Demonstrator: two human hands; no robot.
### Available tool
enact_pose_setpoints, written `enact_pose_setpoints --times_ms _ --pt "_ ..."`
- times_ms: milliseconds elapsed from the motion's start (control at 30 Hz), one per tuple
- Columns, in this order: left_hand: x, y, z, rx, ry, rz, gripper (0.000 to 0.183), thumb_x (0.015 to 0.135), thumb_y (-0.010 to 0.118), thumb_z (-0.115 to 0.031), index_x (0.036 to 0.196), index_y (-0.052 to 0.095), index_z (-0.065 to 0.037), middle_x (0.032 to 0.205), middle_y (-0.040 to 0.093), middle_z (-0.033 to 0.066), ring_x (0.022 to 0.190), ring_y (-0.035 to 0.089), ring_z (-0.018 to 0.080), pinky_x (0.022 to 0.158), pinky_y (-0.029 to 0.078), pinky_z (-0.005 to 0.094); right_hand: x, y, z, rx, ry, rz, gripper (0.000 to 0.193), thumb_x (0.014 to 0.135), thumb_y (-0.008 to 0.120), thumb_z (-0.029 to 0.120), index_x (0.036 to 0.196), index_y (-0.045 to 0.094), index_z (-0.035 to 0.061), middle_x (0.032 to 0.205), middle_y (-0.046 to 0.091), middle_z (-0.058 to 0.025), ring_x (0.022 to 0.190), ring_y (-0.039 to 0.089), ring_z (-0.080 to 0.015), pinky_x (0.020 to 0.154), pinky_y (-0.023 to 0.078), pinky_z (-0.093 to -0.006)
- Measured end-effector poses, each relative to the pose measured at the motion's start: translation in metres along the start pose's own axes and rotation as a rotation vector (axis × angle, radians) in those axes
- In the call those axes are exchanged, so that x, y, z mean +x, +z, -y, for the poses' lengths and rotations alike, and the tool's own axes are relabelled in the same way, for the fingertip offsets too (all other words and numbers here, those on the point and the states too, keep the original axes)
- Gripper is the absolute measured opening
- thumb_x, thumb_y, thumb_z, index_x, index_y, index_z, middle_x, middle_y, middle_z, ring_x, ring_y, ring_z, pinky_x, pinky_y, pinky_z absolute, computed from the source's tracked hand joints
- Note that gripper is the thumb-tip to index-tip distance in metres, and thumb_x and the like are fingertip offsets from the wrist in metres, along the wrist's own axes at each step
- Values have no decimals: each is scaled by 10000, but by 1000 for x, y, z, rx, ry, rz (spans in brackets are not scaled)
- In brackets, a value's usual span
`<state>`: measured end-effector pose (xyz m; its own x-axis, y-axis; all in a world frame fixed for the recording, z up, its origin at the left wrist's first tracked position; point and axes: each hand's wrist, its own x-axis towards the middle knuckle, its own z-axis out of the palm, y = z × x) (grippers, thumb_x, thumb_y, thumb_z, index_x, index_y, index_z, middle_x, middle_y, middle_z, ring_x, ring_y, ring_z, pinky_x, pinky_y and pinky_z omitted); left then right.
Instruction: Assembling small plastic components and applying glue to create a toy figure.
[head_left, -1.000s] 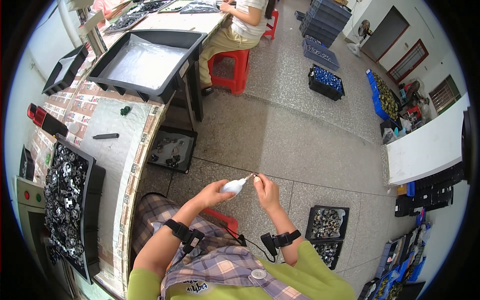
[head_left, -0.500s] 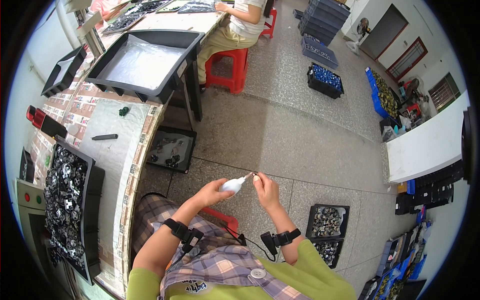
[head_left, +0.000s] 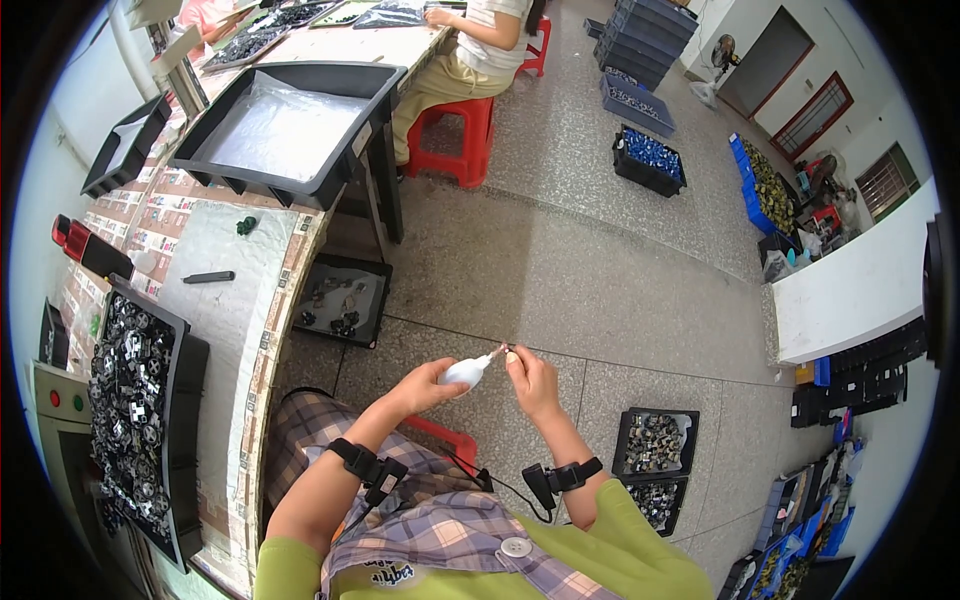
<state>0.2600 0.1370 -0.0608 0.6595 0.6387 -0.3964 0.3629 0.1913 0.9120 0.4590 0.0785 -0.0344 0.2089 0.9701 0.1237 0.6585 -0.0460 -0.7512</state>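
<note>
My left hand is wrapped round a white squeeze bottle with a thin nozzle, tilted up to the right. The nozzle's tip meets or nearly meets a tiny part pinched between the thumb and fingers of my right hand. That part is too small to make out. Both hands are held over the floor, to the right of the workbench. Black straps with small boxes sit on both wrists.
On the bench are a tray of black and silver parts, a large lined tray, a dark stick-like tool and a dark green cluster. A co-worker sits on a red stool. Parts trays stand on the floor.
Almost nothing differs; both hands keep the bottle and the small part in the same position. The co-worker's hand has shifted slightly to the left.
</note>
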Motion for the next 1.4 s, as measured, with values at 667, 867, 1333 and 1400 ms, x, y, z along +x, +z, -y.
enact_pose_setpoints --times_ms 667,867,1333,1400 --pt "-1 0 -2 19 19 -8 413 757 628 -308 1040 554 -16 897 604 103 844 563 190 765 427 303 -1 0 -1 4 6 8 292 859 452 315 756 531 53 584 532 -156 557 552 -349 478 391 -410" --pt "-1 1 -1 -7 13 -1 417 758 628 -305 1045 554 -13 904 605 106 849 564 191 767 428 302 -1 0 -2 11 -8 5 288 858 455 311 757 529 52 590 533 -159 560 551 -350 474 389 -409" --pt "-4 0 -9 2 -1 17 336 794 614 -240 1027 535 -10 866 560 25 803 503 109 732 404 252 -1 0 -1 -2 9 11 309 862 433 334 754 510 55 605 530 -168 587 546 -366 499 390 -427" --pt "-6 -1 -14 8 -9 18 336 794 614 -241 1026 536 -10 864 559 25 802 502 109 730 404 253 -1 -1 1 -3 9 11 311 862 432 336 754 510 55 605 530 -168 589 546 -366 500 389 -427"
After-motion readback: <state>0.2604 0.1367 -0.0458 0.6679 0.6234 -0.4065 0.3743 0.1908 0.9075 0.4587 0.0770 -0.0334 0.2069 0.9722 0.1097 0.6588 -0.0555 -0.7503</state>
